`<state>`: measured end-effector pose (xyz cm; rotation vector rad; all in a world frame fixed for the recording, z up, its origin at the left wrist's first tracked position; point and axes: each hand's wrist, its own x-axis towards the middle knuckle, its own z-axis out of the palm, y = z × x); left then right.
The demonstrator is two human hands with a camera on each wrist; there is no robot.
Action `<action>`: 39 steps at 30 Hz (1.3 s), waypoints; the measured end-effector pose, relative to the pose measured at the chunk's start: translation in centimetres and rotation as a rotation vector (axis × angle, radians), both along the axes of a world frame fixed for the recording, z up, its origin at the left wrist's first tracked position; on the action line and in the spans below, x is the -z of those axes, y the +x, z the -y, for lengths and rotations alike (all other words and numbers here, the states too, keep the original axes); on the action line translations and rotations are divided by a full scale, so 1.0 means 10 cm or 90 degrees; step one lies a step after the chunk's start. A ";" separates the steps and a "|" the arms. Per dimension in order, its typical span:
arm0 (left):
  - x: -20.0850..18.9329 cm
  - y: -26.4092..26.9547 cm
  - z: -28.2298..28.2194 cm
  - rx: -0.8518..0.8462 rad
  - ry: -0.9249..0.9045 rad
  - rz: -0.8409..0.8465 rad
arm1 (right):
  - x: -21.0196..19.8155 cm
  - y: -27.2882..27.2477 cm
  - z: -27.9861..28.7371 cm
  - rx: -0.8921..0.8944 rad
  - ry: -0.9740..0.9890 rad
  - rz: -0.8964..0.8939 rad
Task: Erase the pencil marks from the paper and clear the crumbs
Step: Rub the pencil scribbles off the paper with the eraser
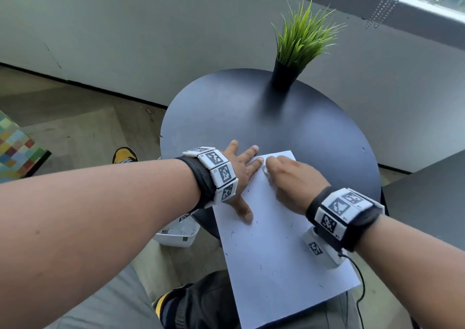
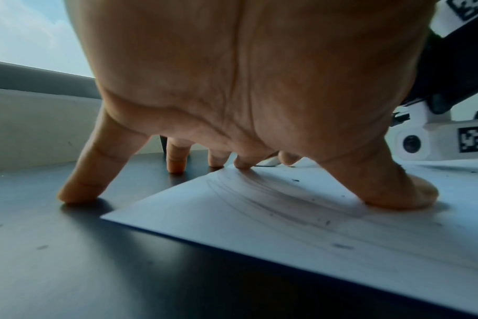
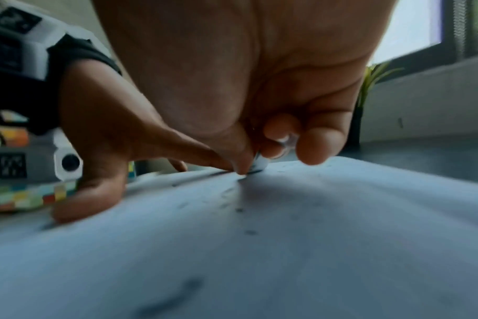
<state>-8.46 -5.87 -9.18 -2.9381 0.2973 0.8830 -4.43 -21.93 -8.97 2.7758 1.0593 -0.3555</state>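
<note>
A white sheet of paper [image 1: 281, 258] lies on the round dark table [image 1: 251, 117] and overhangs its near edge. Faint pencil strokes [image 2: 273, 200] and several dark eraser crumbs [image 1: 232, 233] show on it. My left hand [image 1: 241, 175] presses flat with spread fingers on the sheet's far left corner, thumb [image 2: 396, 194] on the paper, little finger on the table. My right hand [image 1: 286, 175] pinches a small white eraser [image 3: 259, 165] against the paper near the far edge, close to my left fingertips. The eraser [image 1: 264, 170] is mostly hidden in the head view.
A black pot with a green grass plant [image 1: 297, 51] stands at the table's far side. A white bin [image 1: 176, 233] sits on the floor under the table's left edge. A second dark surface [image 1: 427, 197] is to the right, a colourful rug [image 1: 15, 150] far left.
</note>
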 end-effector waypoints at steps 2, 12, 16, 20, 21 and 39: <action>0.01 -0.01 -0.01 -0.005 -0.006 -0.010 | -0.02 -0.15 -0.04 -0.048 -0.010 -0.017; 0.01 -0.02 -0.01 -0.003 -0.001 -0.006 | 0.01 -0.09 -0.01 -0.037 0.015 -0.018; 0.01 -0.01 -0.02 0.001 -0.001 -0.003 | 0.04 -0.24 -0.01 -0.066 0.005 -0.037; -0.02 -0.02 0.01 -0.003 0.006 -0.002 | 0.07 0.17 0.02 0.068 0.054 0.007; -0.01 -0.02 0.00 -0.004 0.004 -0.005 | 0.05 0.07 -0.01 0.039 0.040 0.004; -0.01 -0.01 0.01 0.007 0.014 -0.001 | 0.09 0.39 0.06 0.161 0.081 -0.007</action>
